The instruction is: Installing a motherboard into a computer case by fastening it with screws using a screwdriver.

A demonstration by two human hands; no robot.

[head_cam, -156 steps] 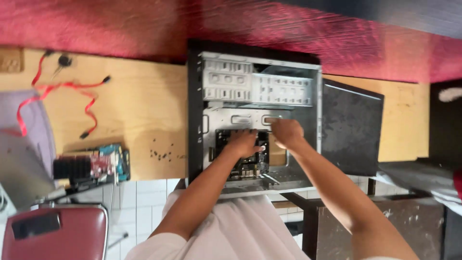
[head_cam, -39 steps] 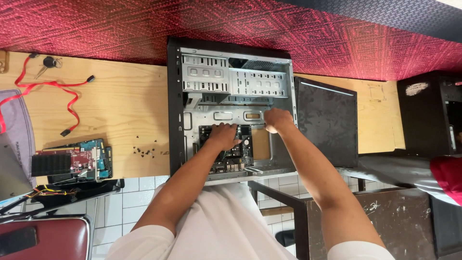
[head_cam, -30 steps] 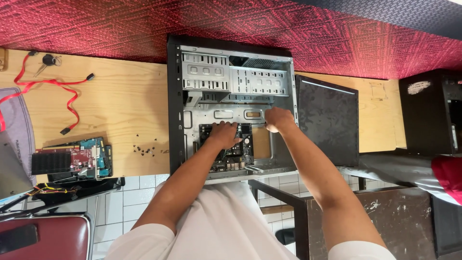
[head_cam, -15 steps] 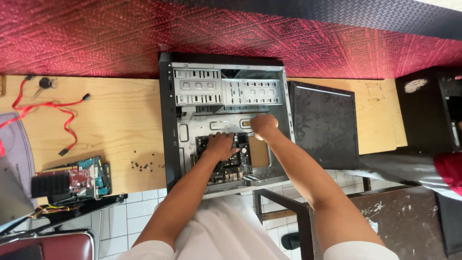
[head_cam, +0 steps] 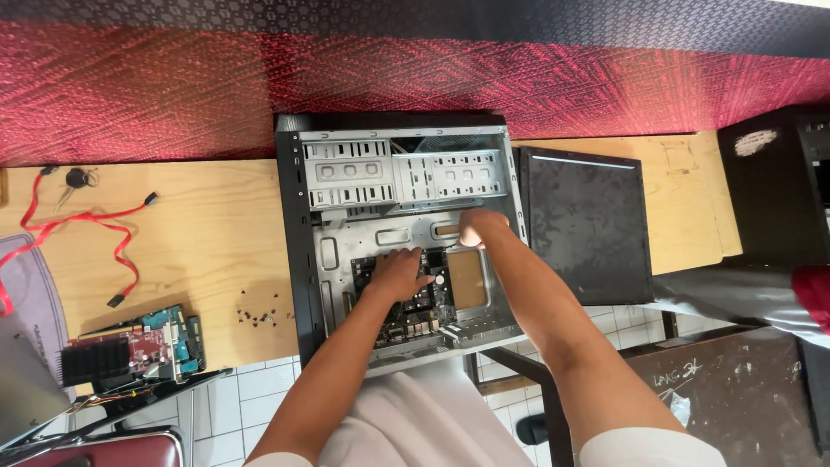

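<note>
Open PC case (head_cam: 298, 259) lies on its side at centre of frame on the wooden desk (head_cam: 207, 251), side panel off; the black panel (head_cam: 584, 225) rests just right of it. Motherboard (head_cam: 424, 307) sits in the lower centre of the case, on the metal tray. Left hand (head_cam: 398, 272) lies flat on the board's upper edge, fingers spread and pressing down, not gripping anything. Right hand (head_cam: 480, 229) is at the tray's upper right, near a cutout beside the board; fingers curled, but whether they pinch a screw or small part can't be told — too small, partly blurred. Drive cage (head_cam: 398, 169) empty in upper part of case. Judgement: step in hand looks like seating or aligning the board on its standoffs, w/ left hand steadying and right hand working a fixing point at the corner. Next move calls for holding the board level, checking rear ports line up w/ the case edge at lower centre, and keeping hole over standoff before any fastener goes in. Elsewhere: loose screws (head_cam: 258, 307) on desk left of case; red cable (head_cam: 95, 229) at upper left; graphics card (head_cam: 134, 350) at lower left, near desk edge.
</note>
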